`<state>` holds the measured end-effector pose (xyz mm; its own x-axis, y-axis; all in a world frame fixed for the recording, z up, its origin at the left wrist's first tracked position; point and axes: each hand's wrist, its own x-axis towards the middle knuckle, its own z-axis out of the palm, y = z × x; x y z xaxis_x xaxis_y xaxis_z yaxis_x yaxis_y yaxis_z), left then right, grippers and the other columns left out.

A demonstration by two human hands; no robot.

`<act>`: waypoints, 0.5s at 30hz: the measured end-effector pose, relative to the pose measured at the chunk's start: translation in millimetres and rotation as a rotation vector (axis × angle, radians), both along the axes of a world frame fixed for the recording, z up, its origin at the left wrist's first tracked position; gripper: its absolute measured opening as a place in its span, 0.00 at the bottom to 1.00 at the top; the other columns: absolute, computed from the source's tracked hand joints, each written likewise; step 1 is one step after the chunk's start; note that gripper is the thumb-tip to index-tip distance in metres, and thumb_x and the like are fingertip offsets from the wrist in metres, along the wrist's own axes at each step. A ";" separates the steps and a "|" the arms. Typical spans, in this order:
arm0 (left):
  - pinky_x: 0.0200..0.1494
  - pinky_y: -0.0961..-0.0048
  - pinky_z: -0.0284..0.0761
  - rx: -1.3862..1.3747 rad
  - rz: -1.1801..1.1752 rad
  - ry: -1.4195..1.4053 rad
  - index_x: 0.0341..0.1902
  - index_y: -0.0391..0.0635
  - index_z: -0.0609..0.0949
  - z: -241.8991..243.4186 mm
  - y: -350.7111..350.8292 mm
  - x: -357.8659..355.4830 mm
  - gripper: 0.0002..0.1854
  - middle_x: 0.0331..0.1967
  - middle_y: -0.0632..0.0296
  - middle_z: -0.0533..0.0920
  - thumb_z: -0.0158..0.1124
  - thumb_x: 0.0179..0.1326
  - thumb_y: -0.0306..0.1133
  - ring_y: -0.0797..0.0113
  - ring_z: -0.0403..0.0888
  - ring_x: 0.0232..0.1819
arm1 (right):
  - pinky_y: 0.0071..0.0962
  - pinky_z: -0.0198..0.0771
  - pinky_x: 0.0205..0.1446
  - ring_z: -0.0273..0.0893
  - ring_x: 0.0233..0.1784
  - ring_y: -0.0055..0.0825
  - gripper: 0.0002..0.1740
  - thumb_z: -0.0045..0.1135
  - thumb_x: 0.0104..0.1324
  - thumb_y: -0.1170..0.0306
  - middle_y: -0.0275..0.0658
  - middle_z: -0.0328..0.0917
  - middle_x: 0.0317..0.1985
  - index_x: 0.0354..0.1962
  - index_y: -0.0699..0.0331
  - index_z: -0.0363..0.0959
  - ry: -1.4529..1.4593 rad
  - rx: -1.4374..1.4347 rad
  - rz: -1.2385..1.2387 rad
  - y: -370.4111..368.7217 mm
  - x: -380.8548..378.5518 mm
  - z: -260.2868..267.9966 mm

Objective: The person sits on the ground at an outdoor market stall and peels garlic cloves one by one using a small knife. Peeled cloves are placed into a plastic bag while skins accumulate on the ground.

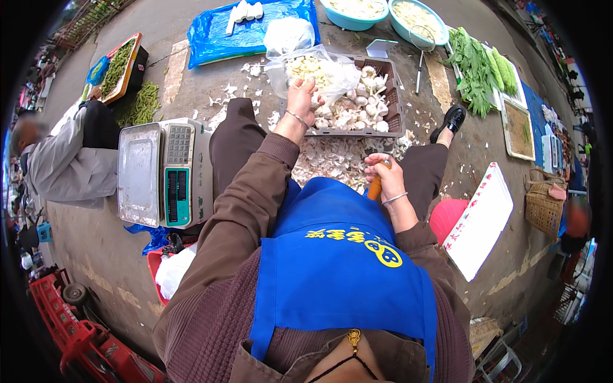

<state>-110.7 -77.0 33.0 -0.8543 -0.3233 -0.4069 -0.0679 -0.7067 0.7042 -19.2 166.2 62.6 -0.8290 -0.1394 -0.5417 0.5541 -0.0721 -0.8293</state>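
Observation:
In front of me, my left hand is over the near edge of a clear plastic bag of peeled garlic cloves. Its fingers are curled, and whether a clove sits among them cannot be made out. The bag lies on a brown plastic crate filled with whole garlic bulbs. My right hand, by my right thigh, grips an orange handle; the tool's other end is not visible. Loose garlic skins cover the ground between my legs.
A weighing scale stands at my left near a seated person. Turquoise basins of pale slices and a wire skimmer are ahead. Leafy greens lie at the right, beyond a white sign bearing writing.

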 end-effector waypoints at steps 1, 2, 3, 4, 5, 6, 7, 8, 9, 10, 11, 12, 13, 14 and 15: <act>0.17 0.75 0.70 0.000 -0.041 -0.011 0.47 0.42 0.67 -3.3 -3.5 0.5 0.13 0.32 0.61 0.73 0.53 0.61 0.33 0.72 0.71 0.21 | 0.21 0.70 0.29 0.74 0.30 0.23 0.13 0.49 0.51 0.82 0.42 0.74 0.37 0.37 0.67 0.69 -0.021 -0.029 0.000 0.4 1.7 0.4; 0.16 0.75 0.70 0.000 -0.080 -0.023 0.46 0.43 0.67 -6.1 -7.2 0.6 0.13 0.32 0.62 0.72 0.53 0.61 0.35 0.72 0.72 0.21 | 0.20 0.70 0.29 0.73 0.30 0.23 0.14 0.48 0.51 0.81 0.42 0.74 0.37 0.37 0.67 0.69 -0.043 -0.058 0.003 -0.4 2.7 0.8; 0.13 0.74 0.69 -0.087 -0.167 0.002 0.43 0.45 0.67 12.2 7.4 14.4 0.14 0.30 0.64 0.71 0.51 0.62 0.42 0.71 0.73 0.20 | 0.20 0.70 0.29 0.73 0.29 0.22 0.14 0.48 0.51 0.81 0.42 0.74 0.37 0.38 0.67 0.69 -0.040 -0.069 0.022 0.7 2.1 -1.5; 0.17 0.73 0.69 -0.116 -0.309 -0.056 0.54 0.42 0.63 18.5 15.7 30.5 0.27 0.46 0.55 0.68 0.53 0.60 0.48 0.70 0.70 0.19 | 0.20 0.69 0.28 0.72 0.28 0.22 0.14 0.48 0.51 0.81 0.42 0.74 0.37 0.38 0.67 0.69 -0.035 -0.081 0.048 0.3 2.2 -2.1; 0.15 0.72 0.68 -0.167 -0.435 -0.059 0.56 0.42 0.62 15.6 24.3 44.7 0.30 0.51 0.52 0.65 0.52 0.60 0.53 0.68 0.72 0.19 | 0.20 0.69 0.28 0.71 0.28 0.21 0.15 0.47 0.51 0.81 0.41 0.74 0.37 0.39 0.67 0.69 -0.032 -0.093 0.083 -1.7 1.8 -3.0; 0.14 0.73 0.68 -0.186 -0.519 -0.102 0.58 0.42 0.61 23.3 36.7 59.9 0.33 0.55 0.50 0.63 0.49 0.60 0.56 0.67 0.73 0.21 | 0.18 0.68 0.25 0.71 0.26 0.20 0.14 0.50 0.51 0.80 0.41 0.74 0.35 0.38 0.67 0.70 0.000 -0.102 0.089 -9.8 2.1 3.7; 0.14 0.75 0.67 -0.178 -0.632 -0.067 0.60 0.44 0.59 23.7 45.2 75.4 0.35 0.57 0.49 0.61 0.45 0.60 0.59 0.66 0.74 0.22 | 0.16 0.67 0.24 0.71 0.25 0.20 0.15 0.54 0.53 0.78 0.40 0.74 0.34 0.40 0.68 0.70 0.033 -0.107 0.085 -16.4 2.9 2.6; 0.16 0.74 0.67 -0.199 -0.698 -0.091 0.61 0.45 0.58 26.5 53.0 88.0 0.36 0.58 0.51 0.61 0.43 0.60 0.62 0.67 0.75 0.25 | 0.16 0.67 0.23 0.71 0.24 0.19 0.15 0.56 0.53 0.76 0.39 0.75 0.33 0.41 0.68 0.71 0.040 -0.083 0.125 -24.2 4.3 3.3; 0.21 0.74 0.69 -0.212 -0.707 -0.019 0.62 0.47 0.58 1.8 59.9 93.6 0.36 0.57 0.56 0.63 0.40 0.61 0.63 0.71 0.75 0.31 | 0.16 0.66 0.22 0.71 0.23 0.18 0.16 0.59 0.54 0.74 0.38 0.75 0.31 0.41 0.69 0.71 0.048 -0.058 0.171 -33.3 5.5 5.5; 0.29 0.73 0.70 -0.150 -0.782 -0.070 0.62 0.47 0.58 20.0 59.7 97.7 0.36 0.55 0.58 0.64 0.40 0.61 0.63 0.71 0.73 0.37 | 0.15 0.65 0.21 0.70 0.21 0.18 0.17 0.62 0.54 0.72 0.35 0.75 0.27 0.42 0.69 0.72 0.082 -0.057 0.198 -38.0 6.0 3.2; 0.36 0.72 0.71 -0.089 -0.857 -0.121 0.62 0.46 0.59 39.0 60.1 103.6 0.35 0.54 0.61 0.65 0.39 0.62 0.63 0.72 0.71 0.42 | 0.16 0.64 0.20 0.68 0.18 0.16 0.15 0.62 0.54 0.72 0.34 0.74 0.24 0.39 0.69 0.72 0.061 -0.067 0.233 -40.8 9.8 3.1; 0.39 0.72 0.71 -0.085 -0.827 -0.130 0.61 0.46 0.59 32.0 59.5 106.0 0.35 0.54 0.62 0.65 0.38 0.62 0.63 0.71 0.70 0.45 | 0.16 0.64 0.20 0.67 0.18 0.16 0.13 0.62 0.54 0.72 0.33 0.74 0.23 0.37 0.68 0.72 0.078 -0.035 0.287 -42.9 13.9 0.5; 0.42 0.72 0.70 -0.084 -0.794 -0.132 0.60 0.46 0.60 13.3 60.2 104.8 0.34 0.54 0.63 0.65 0.38 0.62 0.63 0.71 0.69 0.48 | 0.16 0.63 0.19 0.67 0.17 0.16 0.11 0.62 0.54 0.72 0.32 0.73 0.21 0.35 0.67 0.72 0.102 -0.002 0.342 -44.3 17.2 -4.2; 0.39 0.73 0.71 -0.135 -0.749 -0.093 0.58 0.47 0.62 -12.2 62.8 103.0 0.34 0.53 0.64 0.65 0.38 0.62 0.63 0.72 0.71 0.45 | 0.16 0.63 0.19 0.67 0.17 0.15 0.10 0.62 0.55 0.72 0.32 0.72 0.20 0.33 0.66 0.72 0.120 0.024 0.364 -44.1 19.0 -8.1; 0.31 0.74 0.72 -0.147 -0.773 -0.123 0.56 0.47 0.63 -1.6 65.0 102.4 0.34 0.53 0.61 0.66 0.38 0.61 0.64 0.72 0.73 0.41 | 0.16 0.63 0.19 0.67 0.17 0.15 0.08 0.61 0.55 0.72 0.31 0.72 0.19 0.31 0.65 0.72 0.138 0.046 0.380 -42.6 18.9 -10.9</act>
<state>-8.4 -12.0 31.4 -0.8102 0.2846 -0.5125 -0.5846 -0.3278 0.7422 -0.3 123.6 51.7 -0.7888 -0.4278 -0.4413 0.4170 0.1550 -0.8956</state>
